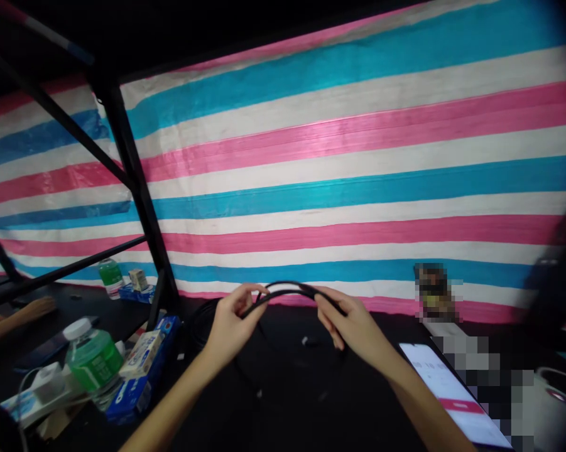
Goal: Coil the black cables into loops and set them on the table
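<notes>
Noted, well left of the smartphone [445, 389], a green-labelled bottle [94, 364], blue printed box [129, 398] and dark cable coil [200, 326]. Left of the smartphone, pinched the black cable [304, 289] in the left hand [233, 317] and, nearer the smartphone, clasped its other side in the right hand [348, 317]. Seemed busy shaping a loop; for the next move, likely needed an even hold on both sides. Bowed it upward in a doubled arch, with long axis crosswise from hand to hand, sloping down rightward toward the smartphone. Could not make out either end's direction.
</notes>
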`<state>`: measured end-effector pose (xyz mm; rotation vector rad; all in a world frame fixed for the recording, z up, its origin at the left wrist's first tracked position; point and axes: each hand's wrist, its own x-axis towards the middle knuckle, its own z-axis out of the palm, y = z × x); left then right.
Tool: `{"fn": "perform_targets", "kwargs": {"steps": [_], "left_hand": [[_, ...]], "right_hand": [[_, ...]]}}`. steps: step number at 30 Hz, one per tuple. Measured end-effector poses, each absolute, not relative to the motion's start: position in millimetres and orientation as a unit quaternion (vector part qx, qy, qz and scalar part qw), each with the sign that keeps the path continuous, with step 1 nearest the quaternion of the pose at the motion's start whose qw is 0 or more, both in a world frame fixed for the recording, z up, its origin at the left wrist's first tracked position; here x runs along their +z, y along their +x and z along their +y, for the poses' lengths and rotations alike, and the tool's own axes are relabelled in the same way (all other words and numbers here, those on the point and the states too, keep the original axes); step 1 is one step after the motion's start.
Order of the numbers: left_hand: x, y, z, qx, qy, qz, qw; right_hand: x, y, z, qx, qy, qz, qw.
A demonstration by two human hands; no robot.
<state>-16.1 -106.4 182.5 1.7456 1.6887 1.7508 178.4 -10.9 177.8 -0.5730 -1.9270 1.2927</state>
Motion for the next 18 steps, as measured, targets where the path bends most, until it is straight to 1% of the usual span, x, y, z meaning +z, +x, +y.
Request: {"fn": "perform_targets", "kwargs": {"steps": [2,4,7,10,14,16,18], "left_hand": [[203,-15,-99,0.574,0.602,0.544,0.113],[214,-12,-96,0.583,0.593,0.538,0.138],[213,-6,-92,0.655,0.515,0.533,0.145],[204,-5,-82,0.721,0.424,0.527,0.152],[193,-6,-65,0.754,0.339,0.53,0.19],[191,-6,-60,0.748,0.325,0.536,0.22],[189,-8,-59,0.747,0.324,0.534,0.225]], "right_hand": [[192,179,-5,0.489,-0.204,-0.734,0.424],[196,180,1,0.491,-0.193,-0.704,0.475],[190,183,11,0.509,-0.208,-0.654,0.519],[184,183,18,0.508,-0.255,-0.611,0.55],[183,176,12,0.483,-0.28,-0.618,0.554],[185,173,8,0.501,-0.267,-0.63,0.53],[186,174,8,0.534,-0.255,-0.635,0.497]]}}
